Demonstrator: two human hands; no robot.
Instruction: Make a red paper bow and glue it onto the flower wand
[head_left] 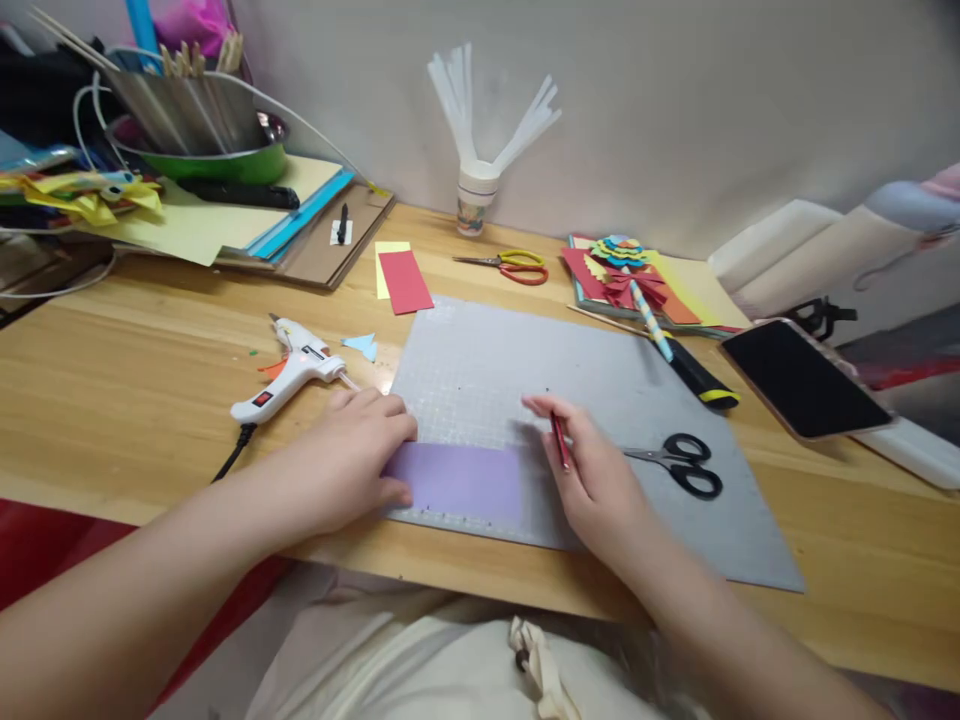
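A strip of purple paper [461, 480] lies on the near edge of a grey cutting mat [525, 380]. My left hand [352, 450] rests flat on the strip's left end, fingers stretched out over it. My right hand [592, 470] sits at the strip's right end, fingers closed around a thin red pencil [559, 440] with its tip near the paper's upper right corner.
Black scissors [679, 462] lie on the mat right of my hand. A white glue gun [289, 372] sits left of the mat. Red and yellow paper [403, 280], yellow-handled scissors [510, 265], a cup of white strips [476, 195], a paper craft pile [637, 280], a black marker [694, 375] and a phone [806, 380] lie behind.
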